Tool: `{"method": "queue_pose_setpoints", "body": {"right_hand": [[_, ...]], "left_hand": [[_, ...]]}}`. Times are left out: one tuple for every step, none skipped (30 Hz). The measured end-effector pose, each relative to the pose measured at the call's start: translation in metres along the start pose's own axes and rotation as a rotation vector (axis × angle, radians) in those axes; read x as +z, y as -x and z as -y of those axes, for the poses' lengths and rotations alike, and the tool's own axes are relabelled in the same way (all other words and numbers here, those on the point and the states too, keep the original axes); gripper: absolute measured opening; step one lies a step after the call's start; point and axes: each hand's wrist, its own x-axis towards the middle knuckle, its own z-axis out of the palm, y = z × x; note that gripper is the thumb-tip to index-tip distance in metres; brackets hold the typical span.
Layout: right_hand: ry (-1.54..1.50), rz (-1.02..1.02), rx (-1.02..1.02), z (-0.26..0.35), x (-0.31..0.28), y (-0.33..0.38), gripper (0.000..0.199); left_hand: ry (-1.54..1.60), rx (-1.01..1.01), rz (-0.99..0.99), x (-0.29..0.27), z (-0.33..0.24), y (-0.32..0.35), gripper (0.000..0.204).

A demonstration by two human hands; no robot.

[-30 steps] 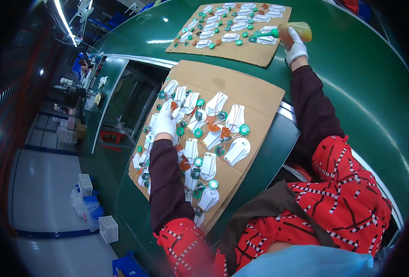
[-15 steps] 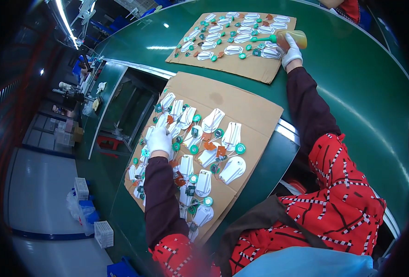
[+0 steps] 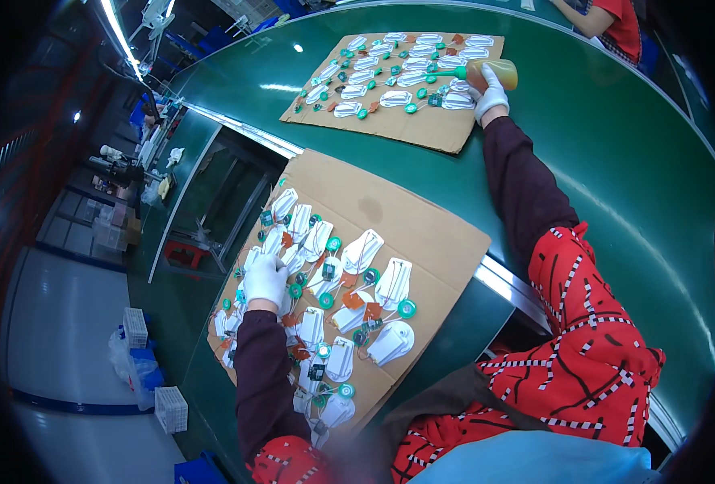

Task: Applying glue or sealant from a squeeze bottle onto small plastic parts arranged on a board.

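Note:
My right hand (image 3: 491, 95), in a white glove, grips a squeeze bottle (image 3: 499, 74) of yellowish liquid. The bottle lies nearly level, its green nozzle (image 3: 448, 73) pointing left over the far cardboard sheet (image 3: 422, 137). Rows of white plastic housings (image 3: 395, 98) with wired green discs and small circuit boards lie beneath it. On the near cardboard sheet (image 3: 434, 218), my gloved left hand (image 3: 265, 282) is closed among more white housings (image 3: 363, 252). Its fingertips are bent down, and what they hold, if anything, is hidden. Orange pieces (image 3: 352, 299) and green discs (image 3: 407, 309) lie around these housings.
Both sheets rest on a green worktop (image 3: 608, 161) with a metal edge strip (image 3: 503, 278). Another person's arm and red sleeve (image 3: 616, 28) show at the far right. White crates (image 3: 171, 409) and a blue bin (image 3: 200, 469) stand on the floor at left.
My left hand's outstretched fingers have drawn in and bent, and the hand sits slightly nearer me on the sheet. My right hand still holds the bottle over the far sheet. The whole view has shifted slightly.

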Motion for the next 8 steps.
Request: {"method": "queue_pose_setpoints", "body": {"right_hand": [[0.014, -0.003, 0.028, -0.007, 0.009, -0.005, 0.038], [0.028, -0.008, 0.053, -0.015, 0.015, -0.012, 0.038], [0.012, 0.012, 0.049, -0.024, 0.022, -0.019, 0.041], [0.002, 0.018, 0.052, -0.033, 0.028, -0.025, 0.041], [-0.014, 0.039, 0.064, -0.042, 0.037, -0.031, 0.043], [-0.031, 0.060, 0.075, -0.050, 0.045, -0.037, 0.044], [-0.048, 0.079, 0.057, -0.057, 0.051, -0.042, 0.049], [-0.057, 0.145, 0.072, -0.066, 0.053, -0.047, 0.052]], "left_hand": [[0.011, 0.000, 0.002, 0.000, 0.002, -0.002, 0.009], [0.007, -0.003, -0.006, 0.000, 0.003, -0.003, 0.009], [0.043, 0.013, 0.007, 0.000, 0.003, -0.003, 0.010], [0.076, 0.030, 0.018, -0.001, 0.003, -0.003, 0.010], [0.073, 0.040, 0.019, -0.002, 0.002, -0.002, 0.010], [0.037, -0.007, 0.069, -0.006, -0.002, -0.002, 0.011], [0.024, 0.002, 0.080, -0.006, -0.003, -0.005, 0.012], [0.010, 0.004, 0.096, -0.006, -0.001, -0.005, 0.012]]}}
